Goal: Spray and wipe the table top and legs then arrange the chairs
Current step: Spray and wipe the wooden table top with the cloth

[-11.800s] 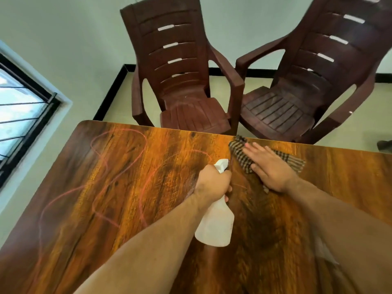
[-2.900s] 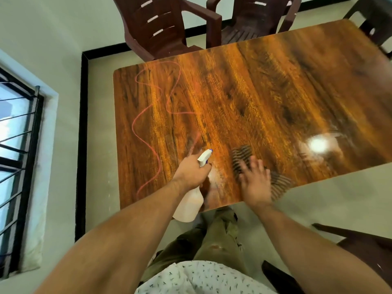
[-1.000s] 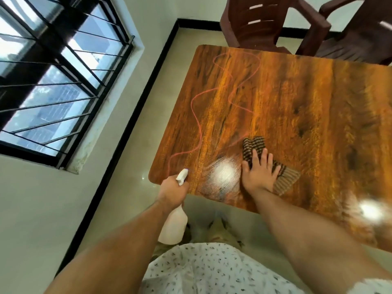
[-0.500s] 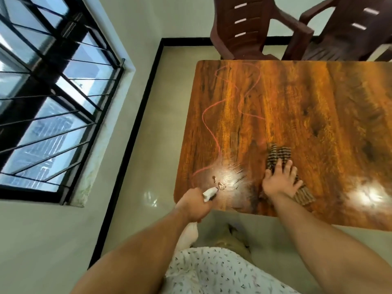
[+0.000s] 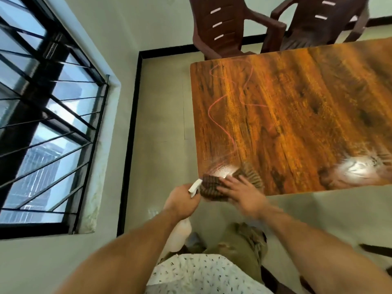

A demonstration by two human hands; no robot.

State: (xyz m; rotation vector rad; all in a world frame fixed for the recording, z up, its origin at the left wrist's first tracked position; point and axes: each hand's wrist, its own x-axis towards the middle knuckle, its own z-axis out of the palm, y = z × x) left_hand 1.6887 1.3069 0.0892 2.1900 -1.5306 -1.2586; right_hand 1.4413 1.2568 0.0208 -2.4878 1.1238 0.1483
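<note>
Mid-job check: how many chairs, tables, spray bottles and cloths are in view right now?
Chairs: 2
Table: 1
Spray bottle: 1
Cloth: 1
Total: 5
A dark shape at the lower right edge may be another chair; I cannot tell, so it is not counted.

Right grip (image 5: 241, 194) motion-blurred, finger outlines smeared. Cloth (image 5: 212, 185) also blurred, middle hidden under that grip. Spray bottle (image 5: 180, 232): neck hidden inside left grip (image 5: 182, 200), body partly behind forearm. Bench (image 5: 297, 113) cut by right edge. Left-hand chair (image 5: 220, 28) and right-hand chair (image 5: 322, 22) cropped at top edge. Window (image 5: 42, 124) cut at left.
</note>
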